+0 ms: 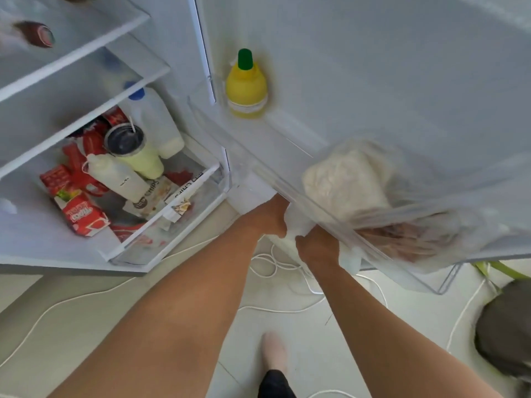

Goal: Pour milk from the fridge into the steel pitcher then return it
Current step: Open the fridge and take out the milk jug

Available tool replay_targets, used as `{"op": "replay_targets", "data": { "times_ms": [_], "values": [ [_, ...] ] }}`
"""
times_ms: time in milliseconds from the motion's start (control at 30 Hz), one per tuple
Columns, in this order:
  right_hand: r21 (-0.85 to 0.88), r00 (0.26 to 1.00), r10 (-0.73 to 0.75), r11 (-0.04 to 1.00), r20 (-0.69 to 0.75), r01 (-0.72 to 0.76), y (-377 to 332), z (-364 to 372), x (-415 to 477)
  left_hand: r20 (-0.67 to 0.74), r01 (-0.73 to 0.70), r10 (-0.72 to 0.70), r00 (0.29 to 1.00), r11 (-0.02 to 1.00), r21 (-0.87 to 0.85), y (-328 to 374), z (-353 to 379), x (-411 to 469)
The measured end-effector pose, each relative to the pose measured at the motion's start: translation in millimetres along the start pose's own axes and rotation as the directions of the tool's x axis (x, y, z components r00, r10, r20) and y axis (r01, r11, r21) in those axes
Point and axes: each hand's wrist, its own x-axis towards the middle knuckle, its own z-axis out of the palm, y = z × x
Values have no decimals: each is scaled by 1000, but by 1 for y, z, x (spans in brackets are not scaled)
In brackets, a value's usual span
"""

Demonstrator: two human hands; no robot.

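Evidently the milk container [293, 225] is a bulky thing to lift: both hands are on it at the lowest door shelf [330, 216], low on the open fridge door. The left hand [271, 215] is curled around its near-left side, fingers wrapped shut on it; the right hand [317, 247] is clenched on its right side, just under the shelf's clear front rail. I judge it heavy if full, with thin plastic walls that give when squeezed and a cold surface likely to be slick, so a firm hold around the body or on a handle, with one hand supporting from beneath, seems safest. Whether it has a handle cannot be told.

Only a pale white, slightly translucent patch of it shows between the two hands; the cap and label are hidden by the shelf. A bagged pale lump [344, 182] sits in the shelf above it, and a yellow squeeze bottle [246, 84] stands on a higher door shelf.
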Motion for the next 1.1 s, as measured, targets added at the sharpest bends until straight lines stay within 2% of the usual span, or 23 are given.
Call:
{"op": "replay_targets", "data": {
  "times_ms": [67, 100, 167, 233, 333, 500, 667, 933, 1100],
  "values": [
    [76, 994, 100, 992, 46, -103, 4, 9, 8, 4, -12, 12, 1000, 1000, -24, 0, 4, 1],
    [159, 994, 107, 982, -15, -104, 9, 15, 12, -12, -12, 11, 1000, 999, -36, -1, 5, 1],
    [139, 990, 127, 983, -66, -117, 14, 27, 18, -84, -41, 32, 996, 993, -115, -8, 5, -3],
    [166, 989, 137, 978, -59, -125, 12, 28, 15, -143, -83, 54, 988, 975, -205, -15, 2, -12],
    [313, 989, 118, 946, -88, -85, 5, 25, 8, -137, -105, 73, 988, 964, -246, -17, -2, -27],
    [397, 987, 23, 917, -158, 42, -2, 10, -10, -158, -122, 72, 985, 935, -333, -20, -7, -43],
    [353, 975, -142, 915, -170, 195, -11, -23, -33, -183, -127, 50, 982, 891, -435, -21, -21, -78],
    [361, 936, -348, 867, -52, 343, -32, -33, -96, -96, -30, -18, 995, 876, -481, -37, -33, -188],
    [387, 864, -503, 802, 25, 455, -65, -51, -142, -226, -82, -72, 971, 793, -604, -46, -24, -274]
  ]
}}
